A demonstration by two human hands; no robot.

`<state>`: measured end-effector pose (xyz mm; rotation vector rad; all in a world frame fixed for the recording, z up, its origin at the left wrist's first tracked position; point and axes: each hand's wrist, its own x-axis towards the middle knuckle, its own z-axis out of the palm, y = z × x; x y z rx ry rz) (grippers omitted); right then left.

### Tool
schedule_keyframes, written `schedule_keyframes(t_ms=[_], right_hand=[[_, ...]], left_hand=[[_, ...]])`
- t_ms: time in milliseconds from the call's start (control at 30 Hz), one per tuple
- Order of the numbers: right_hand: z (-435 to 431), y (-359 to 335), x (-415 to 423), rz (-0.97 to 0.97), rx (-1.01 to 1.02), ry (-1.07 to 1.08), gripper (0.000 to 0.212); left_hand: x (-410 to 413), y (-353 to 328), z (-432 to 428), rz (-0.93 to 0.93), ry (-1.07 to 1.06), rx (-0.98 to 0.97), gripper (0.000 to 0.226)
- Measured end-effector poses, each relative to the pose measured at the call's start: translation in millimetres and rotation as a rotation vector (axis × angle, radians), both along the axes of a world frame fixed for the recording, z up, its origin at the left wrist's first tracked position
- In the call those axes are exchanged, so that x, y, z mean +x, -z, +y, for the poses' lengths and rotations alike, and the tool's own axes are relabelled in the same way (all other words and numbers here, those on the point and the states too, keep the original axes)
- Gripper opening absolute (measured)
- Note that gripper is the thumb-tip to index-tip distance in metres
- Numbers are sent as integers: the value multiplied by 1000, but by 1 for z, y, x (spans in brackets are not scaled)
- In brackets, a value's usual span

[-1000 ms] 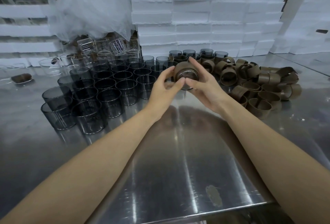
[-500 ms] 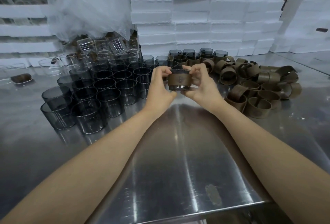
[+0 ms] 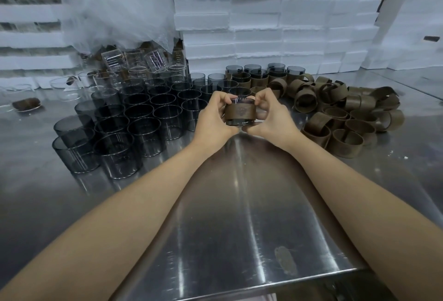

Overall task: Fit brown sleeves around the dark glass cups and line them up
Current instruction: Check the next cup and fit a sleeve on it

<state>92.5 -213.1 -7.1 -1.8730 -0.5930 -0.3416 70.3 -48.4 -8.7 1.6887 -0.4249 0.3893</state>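
I have both hands clamped on one dark glass cup (image 3: 240, 122) lifted just above the steel table (image 3: 239, 216), left hand (image 3: 212, 118) on its nine o'clock side and right hand (image 3: 269, 116) on its three o'clock side, thumbs under the base and fingertips up at the rim. The cup stands upright, its axis vertical, mouth up, with a brown sleeve (image 3: 239, 112) wrapped around the wall; bare glass shows as a band below the sleeve and a thinner one at the rim. What I reckon the next move turns on is the row of finished sleeved cups (image 3: 259, 76), which lies toward twelve to one o'clock from my grip, so my right hand is the nearer one. The bare cups (image 3: 134, 118) sit at nine to ten o'clock, loose sleeves (image 3: 335, 113) at three o'clock.
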Motion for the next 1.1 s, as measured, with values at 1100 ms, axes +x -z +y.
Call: schedule_keyframes(t_ms=[1100], right_hand=[[5,-1,0,219,155,-184,61]], left_hand=[[4,2,0,101,-98,15,82]])
